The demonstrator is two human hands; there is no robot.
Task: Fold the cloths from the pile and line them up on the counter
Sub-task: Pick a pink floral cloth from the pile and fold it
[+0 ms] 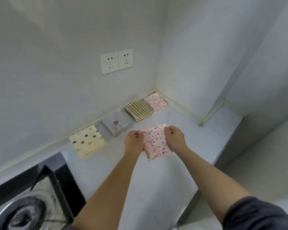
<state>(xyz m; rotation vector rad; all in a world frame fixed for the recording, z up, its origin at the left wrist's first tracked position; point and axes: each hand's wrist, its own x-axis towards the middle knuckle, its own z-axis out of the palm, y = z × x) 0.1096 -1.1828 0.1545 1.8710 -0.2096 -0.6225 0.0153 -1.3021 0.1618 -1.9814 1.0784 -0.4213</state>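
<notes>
- The left hand (133, 142) pinches the left edge of a pink spotted cloth (156, 143), fingers curled onto it.
- The right hand (174, 138) grips its right edge, fingers curled over the fabric.
- The cloth lies folded, mid-counter (156, 188).
- Far along the wall sit four folded cloths: cream dotted cloth (86, 142), grey cloth (117, 124), checked cloth (138, 110), pink cloth (155, 101).
- A stove (32, 193) is near left.
</notes>
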